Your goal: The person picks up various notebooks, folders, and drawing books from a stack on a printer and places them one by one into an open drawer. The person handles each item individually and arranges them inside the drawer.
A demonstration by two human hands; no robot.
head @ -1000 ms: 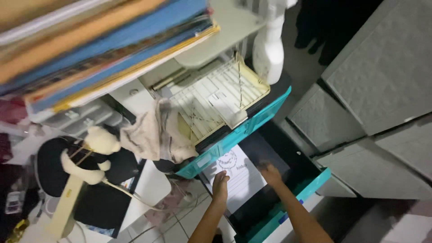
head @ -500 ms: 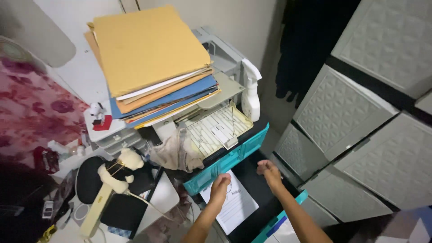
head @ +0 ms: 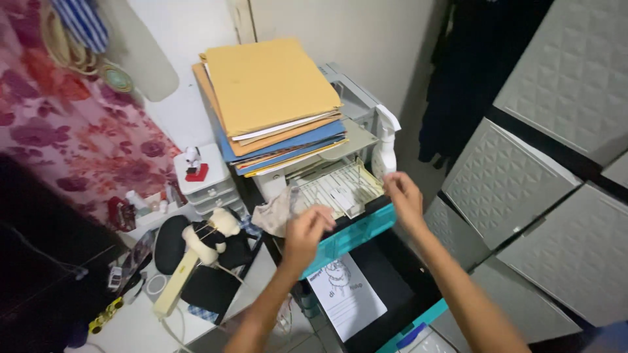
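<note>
- The left hand (head: 305, 234) is raised over the front edge of the teal drawer unit (head: 356, 233), its fingers curled loosely inward; it sits just beside the crumpled beige cloth (head: 273, 214), but whether it touches the cloth or the unit's top edge cannot be told.
- The right hand (head: 403, 197) hovers at the right front corner of the printer's cream paper tray (head: 340, 186), fingers bent and a little spread (nothing is seen gripped in it), close to the white spray bottle (head: 386, 149).
- Below both hands the lower drawer (head: 399, 287) stands pulled out, dark inside, with a white sheet bearing a line drawing (head: 347, 295) lying flat at its left side.
- The printer (head: 350, 104) sits on top of the drawer unit, and a stack of folders (head: 271, 95), tan on top with blue and orange beneath, rests on it.
- To the left, a small white set of drawers (head: 206, 186) carries a little figurine, and a plush toy (head: 212, 230) lies on a dark pad by a low white table (head: 131, 323).
- Grey patterned cabinet doors (head: 543, 163) fill the right side.
</note>
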